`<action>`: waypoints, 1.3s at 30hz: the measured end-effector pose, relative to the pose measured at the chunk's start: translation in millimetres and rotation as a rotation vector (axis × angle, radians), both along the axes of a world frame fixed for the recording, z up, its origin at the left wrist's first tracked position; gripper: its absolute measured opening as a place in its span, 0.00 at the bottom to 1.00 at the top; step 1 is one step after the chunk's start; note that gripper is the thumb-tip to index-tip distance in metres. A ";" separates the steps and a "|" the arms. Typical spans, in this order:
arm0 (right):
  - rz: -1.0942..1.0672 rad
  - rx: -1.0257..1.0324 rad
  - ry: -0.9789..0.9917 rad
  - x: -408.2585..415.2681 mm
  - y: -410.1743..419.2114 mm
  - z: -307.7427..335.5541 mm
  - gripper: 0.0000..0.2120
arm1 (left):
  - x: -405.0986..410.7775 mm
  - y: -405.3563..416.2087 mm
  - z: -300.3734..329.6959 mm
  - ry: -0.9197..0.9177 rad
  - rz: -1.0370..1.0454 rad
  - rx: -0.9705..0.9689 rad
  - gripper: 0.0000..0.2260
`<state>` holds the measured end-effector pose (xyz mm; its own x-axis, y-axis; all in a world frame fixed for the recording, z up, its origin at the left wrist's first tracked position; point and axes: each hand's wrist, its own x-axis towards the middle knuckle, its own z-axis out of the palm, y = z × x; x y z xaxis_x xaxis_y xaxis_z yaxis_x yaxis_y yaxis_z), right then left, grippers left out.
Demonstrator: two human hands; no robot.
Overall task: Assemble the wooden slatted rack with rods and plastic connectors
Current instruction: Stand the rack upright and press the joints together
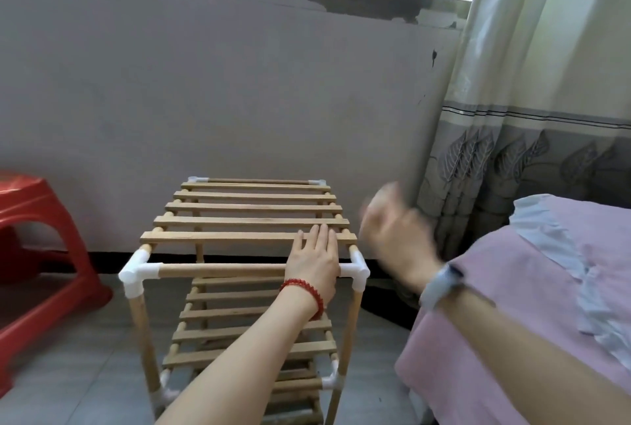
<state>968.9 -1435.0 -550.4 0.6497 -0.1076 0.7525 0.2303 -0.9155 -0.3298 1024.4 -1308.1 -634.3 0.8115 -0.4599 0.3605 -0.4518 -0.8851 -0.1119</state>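
My left hand (316,262) lies flat on the top tier of the rack (247,219), fingers straight and together, palm over the front rod (222,270), fingertips on the nearest slat (218,237). It presses, holds nothing. My right hand (392,230) is raised in the air just right of the rack, blurred; can't tell if that grip is loose or curled, nothing seen in it. The rack stands on the floor directly in front of me, between a red stool (41,240) at left and a bed w/ pink cover (529,288) at right. Slats run left-right; side rods run away from me toward the wall. The near right corner connector (356,269) sits between my hands, touching the left one, so the right hand's nearest target, I judge, is that white corner, approached from the right and above. All four legs seated in connectors as far as visible; assembly looks about done, likely a final press or tap.
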 end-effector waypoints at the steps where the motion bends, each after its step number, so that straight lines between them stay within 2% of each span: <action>1: -0.052 -0.142 0.306 -3.8 6.3 -24.5 0.13 | -0.5 2.9 -0.6 0.002 -0.005 -0.004 0.34; 2: -0.068 -0.236 0.456 -4.7 7.1 -36.7 0.11 | -1.0 6.6 -1.3 -0.001 -0.013 -0.002 0.34; 4: -0.032 -0.244 0.429 5.5 1.9 -25.9 0.11 | -0.6 16.7 -1.2 -0.012 -0.024 0.010 0.34; 8: 0.129 0.030 0.280 19.8 9.0 6.7 0.10 | 1.9 48.5 3.7 -0.002 -0.020 -0.025 0.32; 12: 0.402 0.216 0.409 23.3 49.9 -18.6 0.09 | 1.9 128.4 7.3 -0.056 0.096 -0.020 0.30; 14: 0.494 0.124 0.427 24.1 76.5 -35.1 0.11 | -5.3 182.7 6.1 -0.075 0.226 -0.032 0.30; 16: 0.521 -0.046 0.376 23.2 104.0 -49.5 0.13 | -15.4 228.7 4.7 -0.077 0.307 -0.140 0.25; 19: 0.519 -0.148 0.225 23.4 133.3 -60.1 0.16 | -31.6 267.0 8.8 -0.066 0.168 -0.411 0.12; 20: 0.519 -0.172 0.183 24.5 139.3 -61.6 0.16 | -35.1 272.0 11.1 -0.105 0.102 -0.424 0.09; 22: 0.507 -0.186 0.120 27.6 142.7 -63.5 0.14 | -36.5 270.4 13.9 -0.173 -0.016 -0.366 0.12; 24: 0.483 -0.129 0.126 31.1 144.1 -63.6 0.14 | -30.7 264.2 13.7 -0.085 -0.056 -0.352 0.22; 25: 0.472 -0.110 0.141 32.8 144.5 -63.1 0.13 | -25.4 261.0 14.9 -0.029 -0.033 -0.349 0.24; 29: 0.489 -0.107 0.106 36.2 144.7 -65.0 0.14 | -4.2 252.7 17.5 0.054 0.126 -0.176 0.11; 33: 0.540 -0.114 0.001 39.4 136.7 -71.0 0.13 | -9.7 247.5 8.0 -0.091 0.115 -0.183 0.07; 36: 0.526 -0.018 -0.029 44.9 124.6 -78.3 0.16 | -20.5 233.3 7.9 -0.206 0.077 -0.103 0.03; 39: 0.476 0.020 -0.011 61.8 115.2 -80.9 0.16 | -31.1 221.7 10.6 -0.212 0.059 -0.084 0.05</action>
<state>1030.8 -1319.8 -631.3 0.6222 0.1854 0.7606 0.6264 -0.7006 -0.3417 993.3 -1086.3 -623.7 0.7379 -0.3751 0.5611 -0.3735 -0.9194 -0.1234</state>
